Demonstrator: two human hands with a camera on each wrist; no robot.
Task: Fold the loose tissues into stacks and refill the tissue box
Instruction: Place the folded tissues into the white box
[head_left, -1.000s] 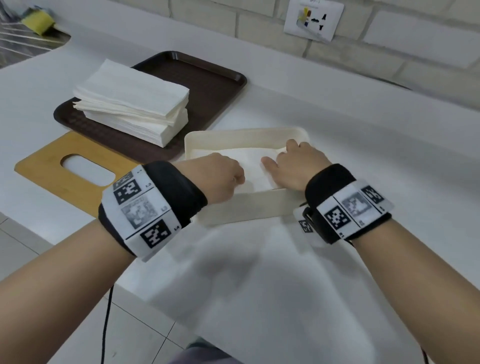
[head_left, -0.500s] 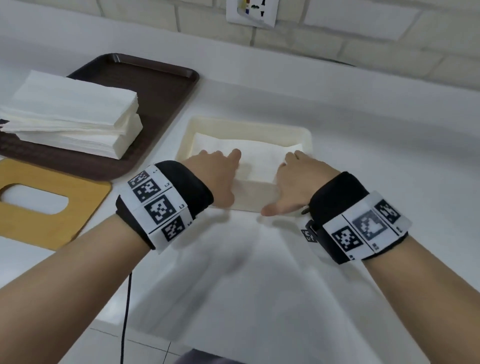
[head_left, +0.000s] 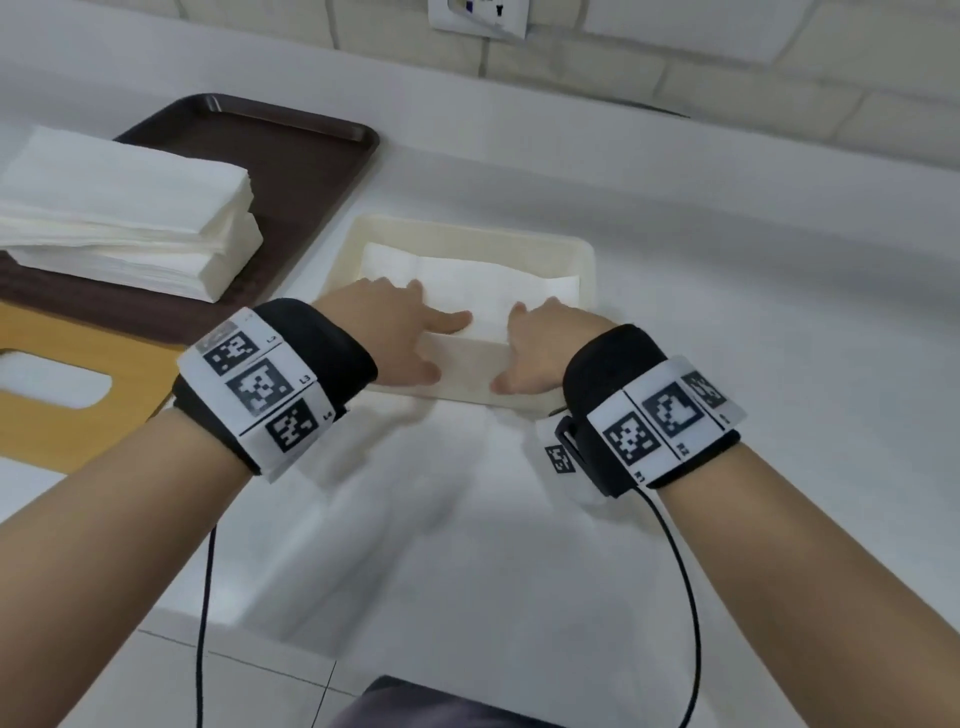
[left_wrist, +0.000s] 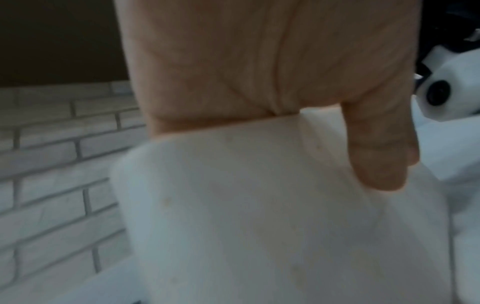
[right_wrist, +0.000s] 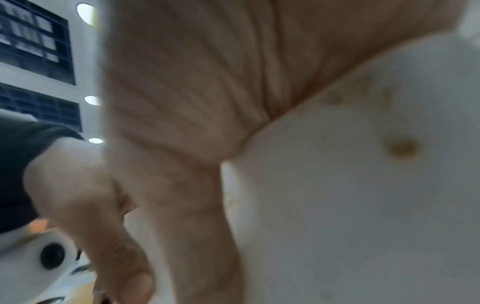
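White counter: two hands (head_left: 395, 332) (head_left: 540, 348) grip one tissue box (head_left: 584, 260), fingers curled over rim.

Tissue stack (head_left: 130, 218) on tray (head_left: 291, 156) blocks left; counter (head_left: 753, 312) right of box (head_left: 584, 260) open.

On the white table (head_left: 727, 322), a cream tissue box (head_left: 584, 260) sits open-topped with white tissues (head_left: 493, 291) lying inside. The left hand (head_left: 384, 327) and right hand (head_left: 540, 343) both hold its near wall, fingers over the rim onto the tissues, thumbs on the outer face. Toward the table's left edge, a dark brown tray (head_left: 311, 156) carries a stack of folded tissues (head_left: 124, 208); a wooden lid (head_left: 104, 415) with a slot lies nearer.
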